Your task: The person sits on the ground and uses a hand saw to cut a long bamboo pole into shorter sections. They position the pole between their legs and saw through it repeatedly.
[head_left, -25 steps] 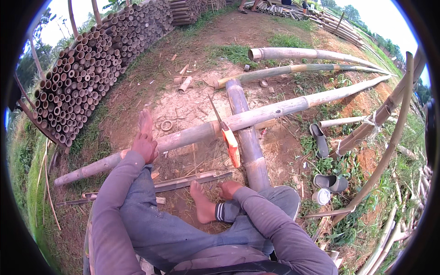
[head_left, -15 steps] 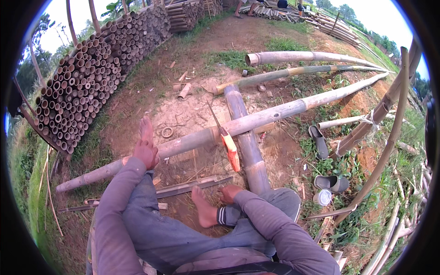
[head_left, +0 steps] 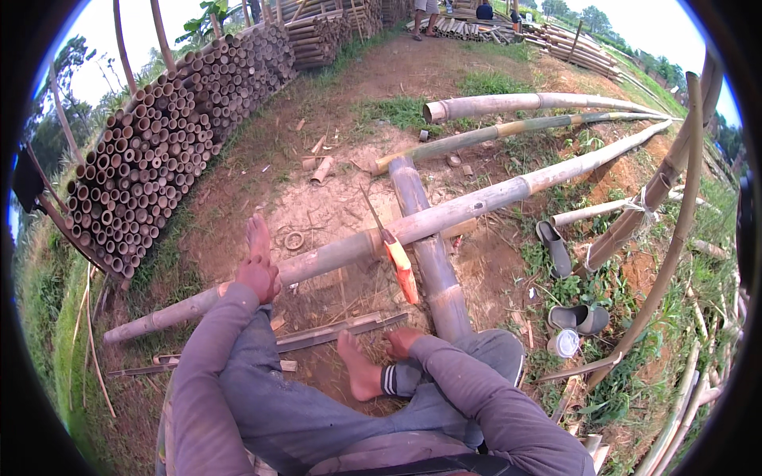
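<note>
My left hand rests on my left ankle, its fingers curled over it. The bare left foot lies across a long bamboo pole. My right hand hangs in front of my right knee, its fingers loosely curled with nothing visible in them. A handsaw with an orange handle stands against the pole between my hands, its narrow blade pointing away. Neither hand touches the saw. The pole lies across a thicker bamboo piece. Near my right hand is my other bare foot.
Stacked bamboo forms a wall on the left. Two more poles lie ahead. Grey clogs and a white-lidded cup sit at the right beside a leaning pole. Split bamboo strips lie before me. Far off stands a person.
The view has shifted slightly. My hands, the saw and the pole keep nearly the same places. The far person's legs have changed position.
</note>
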Motion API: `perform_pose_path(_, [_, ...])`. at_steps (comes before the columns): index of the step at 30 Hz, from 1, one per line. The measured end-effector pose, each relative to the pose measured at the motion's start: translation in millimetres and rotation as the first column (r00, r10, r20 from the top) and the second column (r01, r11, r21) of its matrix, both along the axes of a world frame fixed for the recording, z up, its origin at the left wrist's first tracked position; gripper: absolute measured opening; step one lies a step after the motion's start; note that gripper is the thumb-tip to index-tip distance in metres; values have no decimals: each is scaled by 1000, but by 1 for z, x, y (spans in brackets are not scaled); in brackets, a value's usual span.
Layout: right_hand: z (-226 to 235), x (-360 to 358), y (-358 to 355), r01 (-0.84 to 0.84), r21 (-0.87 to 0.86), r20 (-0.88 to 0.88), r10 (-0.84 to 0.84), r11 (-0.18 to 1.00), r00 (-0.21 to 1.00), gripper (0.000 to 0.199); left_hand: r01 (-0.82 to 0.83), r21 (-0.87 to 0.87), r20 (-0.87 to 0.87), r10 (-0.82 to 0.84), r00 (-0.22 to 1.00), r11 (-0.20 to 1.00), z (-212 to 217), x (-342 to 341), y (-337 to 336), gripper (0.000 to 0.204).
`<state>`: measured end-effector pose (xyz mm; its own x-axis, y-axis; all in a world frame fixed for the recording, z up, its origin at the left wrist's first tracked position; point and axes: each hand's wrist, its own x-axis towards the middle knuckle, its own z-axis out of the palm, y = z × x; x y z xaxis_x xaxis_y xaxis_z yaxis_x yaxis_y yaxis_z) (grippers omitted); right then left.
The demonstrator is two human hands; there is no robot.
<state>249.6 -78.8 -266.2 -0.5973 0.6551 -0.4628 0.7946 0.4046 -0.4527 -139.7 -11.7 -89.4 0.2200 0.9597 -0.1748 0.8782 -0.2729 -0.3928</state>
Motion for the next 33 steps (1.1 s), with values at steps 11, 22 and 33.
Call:
perform_pose_path(11, [3, 0, 0, -2, 8, -8, 2, 1000, 1000, 57, -9, 15, 52, 8, 999, 1000, -4, -4, -1, 41])
perform_pose_path(22, [11, -1, -3, 53, -28, 11, -52, 998, 999, 54, 8, 4, 109, -8, 994, 1000, -7, -8, 3, 43])
perform_pose_path(33, [14, -2, -4, 41, -39, 15, -40, 998, 999, 49, -4, 0, 66, 4, 998, 1000, 1, -1, 0, 42])
